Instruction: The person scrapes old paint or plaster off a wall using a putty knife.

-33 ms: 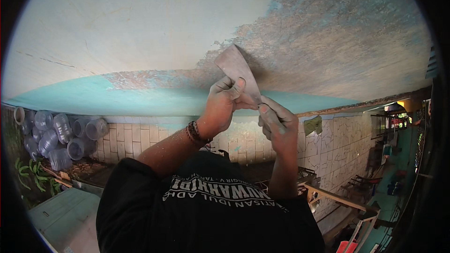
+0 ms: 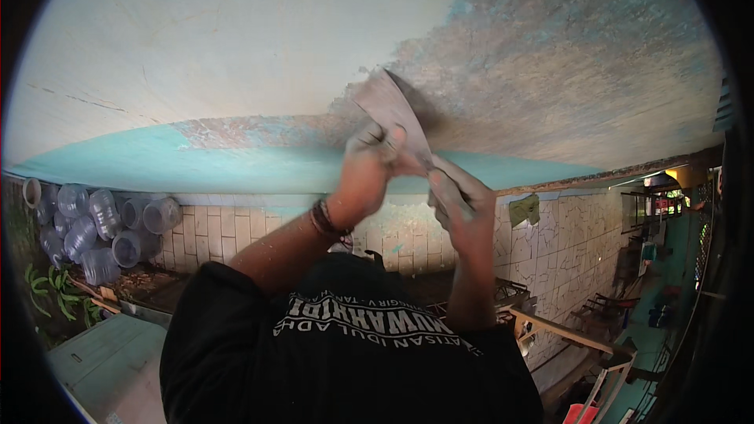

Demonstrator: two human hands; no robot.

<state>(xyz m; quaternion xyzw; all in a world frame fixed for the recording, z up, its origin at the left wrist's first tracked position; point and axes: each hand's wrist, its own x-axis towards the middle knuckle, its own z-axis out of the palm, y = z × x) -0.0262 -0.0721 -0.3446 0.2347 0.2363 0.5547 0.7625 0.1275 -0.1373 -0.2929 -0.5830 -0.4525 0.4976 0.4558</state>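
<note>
A wide metal scraper [image 2: 390, 110] is held in both hands, its broad edge against the wall [image 2: 196, 47] where pale paint meets a rough scraped patch [image 2: 534, 71]. My left hand [image 2: 371, 159] is closed on the blade's lower part, thumb across its face; a dark bracelet circles that wrist. My right hand [image 2: 463, 200] pinches the narrow end of the scraper near the handle, most of which its fingers hide. Dust coats the fingers of both hands. Below the pale paint runs a turquoise band [image 2: 259, 159].
Several clear plastic jars [image 2: 102, 220] are piled at the left, above green leaves [image 2: 51, 292]. A pale green cabinet top [image 2: 110, 357] lies at lower left. At lower right stands a wooden frame [image 2: 565, 336] near a red object [image 2: 580, 413]. A green cloth [image 2: 525, 210] hangs by tiled paving.
The scraper and both hands have shifted slightly up and to the left along the wall. My grip looks the same, and the left hand is a little blurred by motion.
</note>
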